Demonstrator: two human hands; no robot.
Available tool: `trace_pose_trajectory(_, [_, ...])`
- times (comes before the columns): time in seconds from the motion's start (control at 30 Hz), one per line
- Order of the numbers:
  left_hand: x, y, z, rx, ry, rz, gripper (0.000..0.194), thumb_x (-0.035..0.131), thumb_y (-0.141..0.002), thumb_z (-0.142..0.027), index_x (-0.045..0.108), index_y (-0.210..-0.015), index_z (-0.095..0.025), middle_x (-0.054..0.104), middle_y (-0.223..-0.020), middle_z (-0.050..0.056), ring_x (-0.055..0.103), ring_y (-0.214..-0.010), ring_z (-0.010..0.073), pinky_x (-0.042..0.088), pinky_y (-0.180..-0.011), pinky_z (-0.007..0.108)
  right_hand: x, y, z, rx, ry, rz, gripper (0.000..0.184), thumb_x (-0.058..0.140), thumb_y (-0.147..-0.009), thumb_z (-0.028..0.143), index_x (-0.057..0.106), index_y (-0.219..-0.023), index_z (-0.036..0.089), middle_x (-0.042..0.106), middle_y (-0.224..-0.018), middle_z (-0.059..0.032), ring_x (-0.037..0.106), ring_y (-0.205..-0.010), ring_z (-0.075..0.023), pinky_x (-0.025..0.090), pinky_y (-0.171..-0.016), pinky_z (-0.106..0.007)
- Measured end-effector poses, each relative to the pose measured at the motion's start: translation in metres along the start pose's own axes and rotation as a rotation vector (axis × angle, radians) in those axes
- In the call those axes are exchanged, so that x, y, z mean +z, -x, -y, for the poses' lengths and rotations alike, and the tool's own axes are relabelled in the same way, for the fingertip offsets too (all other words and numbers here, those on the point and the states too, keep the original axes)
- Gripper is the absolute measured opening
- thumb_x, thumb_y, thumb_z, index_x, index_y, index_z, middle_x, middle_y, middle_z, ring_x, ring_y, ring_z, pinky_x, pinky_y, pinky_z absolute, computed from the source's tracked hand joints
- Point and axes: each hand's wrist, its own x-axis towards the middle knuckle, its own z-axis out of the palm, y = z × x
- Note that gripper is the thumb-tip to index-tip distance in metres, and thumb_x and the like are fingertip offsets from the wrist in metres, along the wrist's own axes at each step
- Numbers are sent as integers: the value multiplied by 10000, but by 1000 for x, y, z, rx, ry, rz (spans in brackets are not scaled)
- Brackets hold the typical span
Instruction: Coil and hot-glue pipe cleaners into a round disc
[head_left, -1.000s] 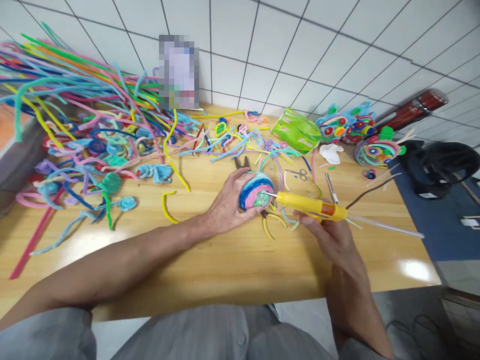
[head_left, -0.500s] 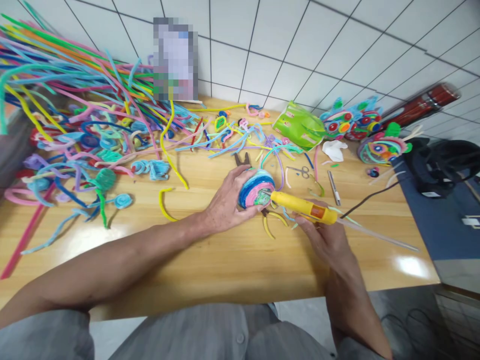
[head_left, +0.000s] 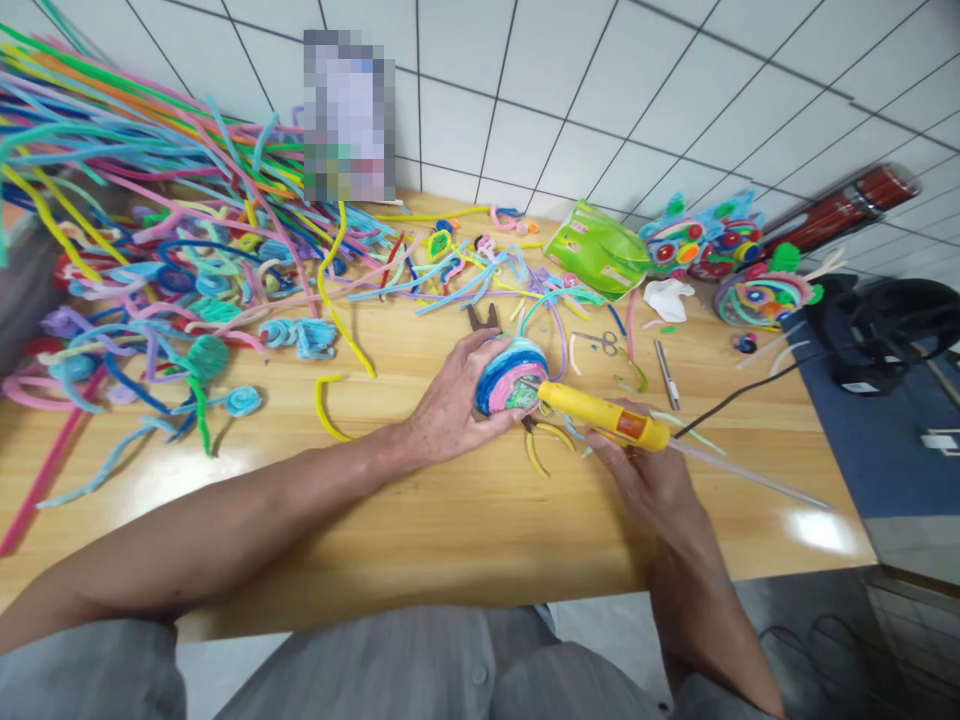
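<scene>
My left hand is wrapped round a ball-shaped craft piece with light blue, dark blue and pink rings and a green patch at its end. In my right hand is a yellow glue gun, its nozzle close to the green patch; whether they touch I cannot tell. A clear glue stick juts from the back of the gun. Beneath the craft piece lie pliers with yellow handles and dark jaws, partly hidden by it and my left hand.
Loose pipe cleaners heap up on the left. Small scissors and a craft knife lie beyond the gun. Along the tiled wall are a green packet, finished colourful pieces and a red flask. A black cord trails rightward.
The glue gun has tilted a little and shifted slightly left, its rear end lower. My left hand keeps the craft piece in nearly the same place. The whole view has shifted slightly.
</scene>
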Motion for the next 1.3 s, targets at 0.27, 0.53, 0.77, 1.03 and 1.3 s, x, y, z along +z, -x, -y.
trace_pose_trajectory(0.27, [0,0,0,9,0,-13,858,787,-984,-516,346,-1680,-274,490,-1644,218,479,-1593,394,477,-1278,637,1,2,0,-44,8,-8,186,639,-1086,377,724,-1214,274,810,-1109,-74,787,-959,-256,651,-814,-374])
trace_pose_trajectory(0.53, [1,0,-1,11,-6,-11,853,776,-989,-540,339,-1673,-275,487,-1636,224,479,-1593,403,483,-1273,649,1,2,1,-40,29,-1,181,640,-1082,372,723,-1217,284,807,-1108,-76,793,-984,-268,664,-831,-393])
trace_pose_trajectory(0.77, [0,1,0,-9,0,5,869,790,-977,-551,345,-1673,-279,486,-1647,224,476,-1597,410,462,-1286,664,1,0,5,-33,41,36,177,624,-1083,359,725,-1208,284,800,-1070,-77,781,-948,-272,662,-813,-397])
trace_pose_trajectory(1.03, [2,0,-1,20,-11,-30,827,752,-1004,-561,355,-1667,-268,492,-1620,224,495,-1578,385,501,-1266,628,0,2,5,-74,17,-10,198,638,-1080,315,708,-1265,301,810,-1140,-72,797,-993,-273,661,-823,-392])
trace_pose_trajectory(1.3, [-1,0,-1,-11,-9,3,871,790,-978,-545,344,-1678,-281,483,-1648,220,480,-1593,405,475,-1281,654,1,2,3,-42,43,0,203,632,-1079,382,713,-1232,276,808,-1080,-81,790,-950,-274,659,-801,-396])
